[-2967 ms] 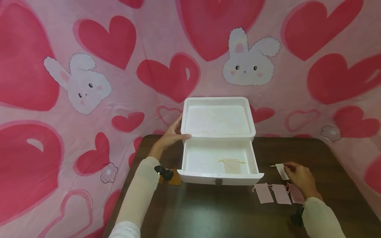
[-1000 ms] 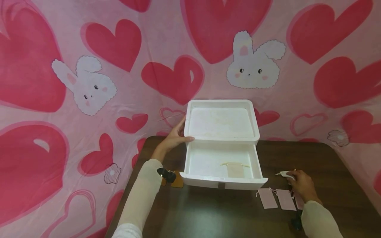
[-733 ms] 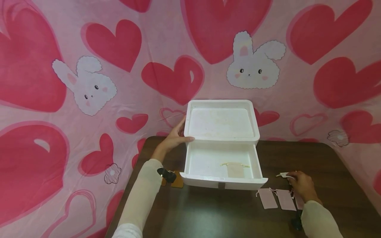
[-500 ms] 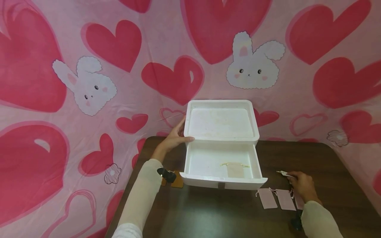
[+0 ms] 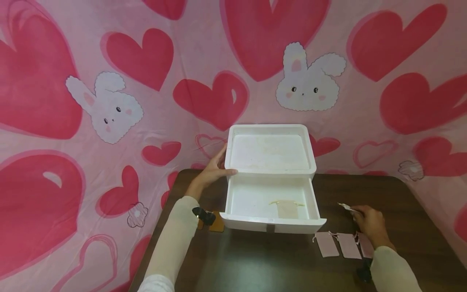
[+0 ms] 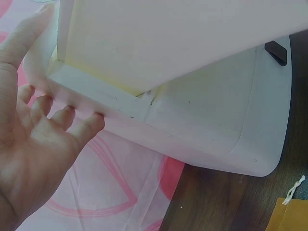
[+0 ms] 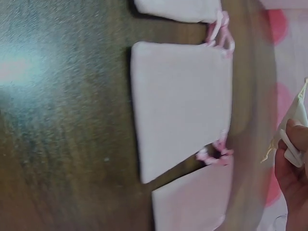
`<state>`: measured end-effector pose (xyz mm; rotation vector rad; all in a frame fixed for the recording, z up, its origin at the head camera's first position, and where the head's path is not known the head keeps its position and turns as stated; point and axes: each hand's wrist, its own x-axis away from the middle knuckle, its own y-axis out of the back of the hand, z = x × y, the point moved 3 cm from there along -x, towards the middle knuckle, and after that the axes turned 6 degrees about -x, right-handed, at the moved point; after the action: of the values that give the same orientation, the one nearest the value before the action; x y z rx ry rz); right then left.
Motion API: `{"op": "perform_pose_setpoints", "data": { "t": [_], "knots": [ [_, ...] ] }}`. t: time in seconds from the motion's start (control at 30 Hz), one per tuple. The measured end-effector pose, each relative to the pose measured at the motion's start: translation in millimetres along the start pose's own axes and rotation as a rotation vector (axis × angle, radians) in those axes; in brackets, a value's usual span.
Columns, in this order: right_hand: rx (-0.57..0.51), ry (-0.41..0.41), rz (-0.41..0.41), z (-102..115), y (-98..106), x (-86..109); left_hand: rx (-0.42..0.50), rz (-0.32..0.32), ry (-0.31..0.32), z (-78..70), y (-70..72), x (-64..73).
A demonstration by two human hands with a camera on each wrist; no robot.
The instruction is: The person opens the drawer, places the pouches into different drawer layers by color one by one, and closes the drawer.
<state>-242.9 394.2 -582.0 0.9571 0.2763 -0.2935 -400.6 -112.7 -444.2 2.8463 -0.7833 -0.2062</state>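
My left hand (image 5: 213, 172) holds the left front corner of a white drawer unit (image 5: 270, 171), thumb on its front edge. In the left wrist view, the fingertips (image 6: 91, 126) touch its side. The drawer (image 5: 251, 198) is pulled out, and a beige drawstring pouch (image 5: 287, 209) lies inside. To the right, my right hand (image 5: 369, 222) pinches a white drawstring pouch (image 5: 348, 207) by one end, thin and nearly edge-on in the head view. The right wrist view shows this folded pouch (image 7: 299, 113) between thumb and fingers.
Pink drawstring pouches (image 5: 327, 244) lie in a row on the dark wooden table (image 5: 255, 259), below my right hand. Mustard pouches (image 5: 217, 222) lie left of the drawer, partly behind my left wrist. A pink heart-patterned cloth (image 5: 204, 40) hangs behind.
The white pouch, spread flat three seconds ago, has been lifted and turned edge-on in my right hand. The hand has risen slightly. My left hand stays on the drawer unit.
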Motion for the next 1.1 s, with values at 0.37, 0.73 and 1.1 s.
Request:
{"op": "perform_pose_setpoints", "data": {
  "t": [0.37, 0.73, 1.1],
  "knots": [
    [-0.012, 0.05, -0.085, 21.1, 8.3, -8.0, -0.004, -0.001, 0.014, 1.3, 0.3, 0.2],
    [-0.071, 0.089, -0.193, 42.6, 11.6, -7.6, -0.005, -0.003, 0.023, -0.3, 1.4, 2.2],
    [-0.101, 0.182, -0.282, 67.5, 29.4, -16.4, -0.008, 0.002, 0.021, -3.2, 0.6, 3.5]
  ]
}}
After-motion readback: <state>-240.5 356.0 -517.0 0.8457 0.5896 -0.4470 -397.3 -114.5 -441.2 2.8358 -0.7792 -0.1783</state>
